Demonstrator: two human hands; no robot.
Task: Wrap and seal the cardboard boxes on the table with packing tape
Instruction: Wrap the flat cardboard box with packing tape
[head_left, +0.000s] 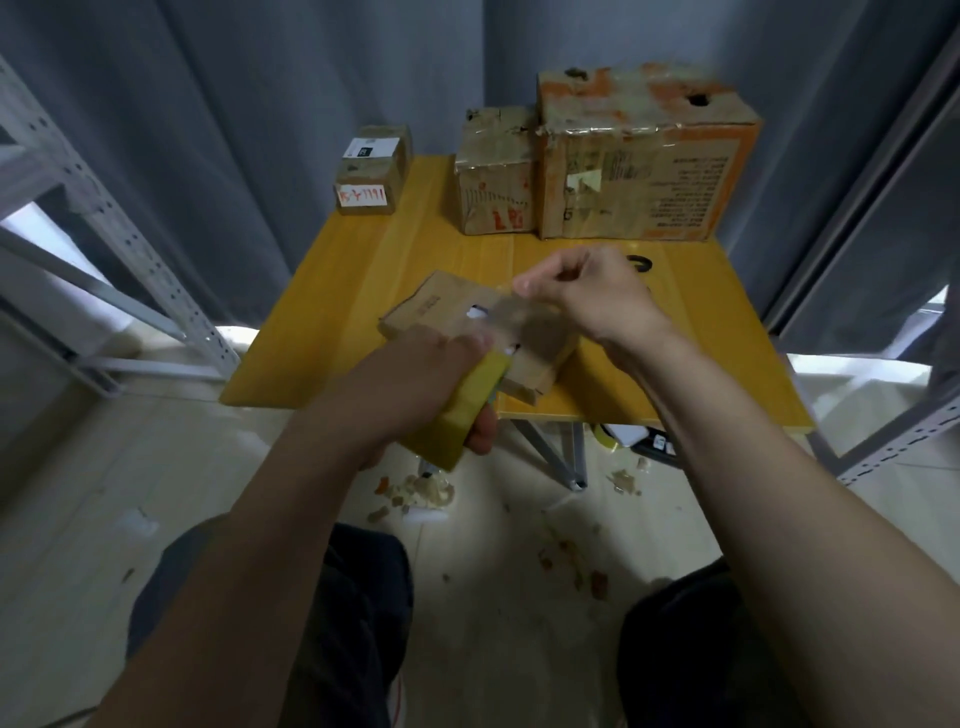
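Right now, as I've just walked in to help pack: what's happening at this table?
A person is taping a small brown cardboard box at the near edge of the yellow table. The left hand grips a yellow tape dispenser, while the right hand pinches a clear tape strip stretched across the box. Three other cardboard boxes stand along the far edge.

Dim indoor light, soft blur, wide-angle bending at edges

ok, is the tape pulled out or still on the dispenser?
Pulled out: a clear tape strip spans from the yellow dispenser in the left hand to the right hand, pinching its end over the small box.
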